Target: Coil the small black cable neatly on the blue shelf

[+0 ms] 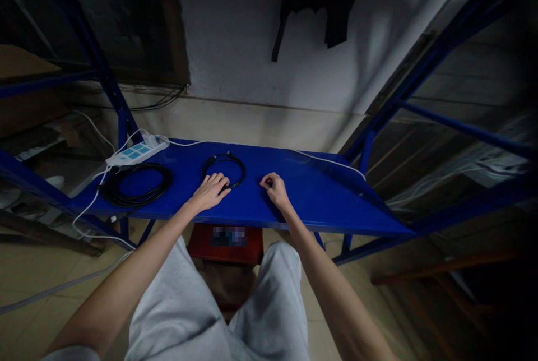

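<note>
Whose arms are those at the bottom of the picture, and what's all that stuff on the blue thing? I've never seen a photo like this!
Those arms belong to the person wearing the camera. It sits on their head and looks forward and down, so you see what they see.

The blue thing is a metal shelf. On it lie a white power strip, a big coil of black cable and a smaller coil of black cable.

The left hand rests on the smaller coil's edge. The right hand sits on the bare blue shelf beside that coil, with its fingers curled. I can't see anything in it.
</note>
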Tool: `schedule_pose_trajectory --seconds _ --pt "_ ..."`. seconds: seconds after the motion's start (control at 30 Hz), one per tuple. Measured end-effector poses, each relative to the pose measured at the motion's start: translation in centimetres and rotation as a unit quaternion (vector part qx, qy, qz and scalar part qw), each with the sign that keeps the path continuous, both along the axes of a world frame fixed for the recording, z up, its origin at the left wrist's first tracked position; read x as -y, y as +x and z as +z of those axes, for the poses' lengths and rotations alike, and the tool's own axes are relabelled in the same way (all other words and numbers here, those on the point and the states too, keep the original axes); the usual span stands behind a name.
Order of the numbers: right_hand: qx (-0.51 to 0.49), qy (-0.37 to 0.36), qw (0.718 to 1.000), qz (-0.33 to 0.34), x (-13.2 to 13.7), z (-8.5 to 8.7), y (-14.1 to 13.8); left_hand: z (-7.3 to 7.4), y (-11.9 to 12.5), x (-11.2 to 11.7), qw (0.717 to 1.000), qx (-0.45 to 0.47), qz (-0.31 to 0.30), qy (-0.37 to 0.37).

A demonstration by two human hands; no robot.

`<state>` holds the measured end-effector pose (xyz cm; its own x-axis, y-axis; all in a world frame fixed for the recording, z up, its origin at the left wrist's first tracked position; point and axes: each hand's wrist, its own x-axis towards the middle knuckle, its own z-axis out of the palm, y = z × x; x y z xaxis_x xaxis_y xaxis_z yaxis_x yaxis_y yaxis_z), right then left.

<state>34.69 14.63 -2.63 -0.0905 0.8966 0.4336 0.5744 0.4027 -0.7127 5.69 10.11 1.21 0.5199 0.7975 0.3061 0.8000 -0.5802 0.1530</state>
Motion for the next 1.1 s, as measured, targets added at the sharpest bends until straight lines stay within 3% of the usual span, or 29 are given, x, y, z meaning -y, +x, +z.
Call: schedule_pose_trajectory --seconds 0.23,0.37,0.47,0.6,0.77,1.1 --pt "-0.037 -0.049 0.998 0.025 -0.1 0.2 -0.3 -0.2 -0.4 0.1 1.0 -0.004 -0.015 0.005" --pt "-0.08 -0.101 0.99 0.057 -0.2 0.8 -0.9 0.1 -0.4 -0.3 0.999 0.008 0.002 -0.035" --pt "-0.048 -0.132 0.99 -0.006 -0.5 1.4 -2.5 0.6 0.4 -0.9 0.994 0.017 0.048 -0.095" --pt "0.07 -0.099 0.985 -0.124 0.2 1.7 -5.4 0.8 2.1 -1.0 0.994 0.011 0.056 -0.091" --pt "0.142 -0.063 0.985 -0.081 1.6 1.8 -6.6 0.1 3.2 -0.2 0.999 0.003 0.016 -0.03" --pt "0.104 -0.053 0.992 -0.048 2.0 1.4 -6.5 -0.4 2.8 0.2 0.998 0.058 0.032 -0.017"
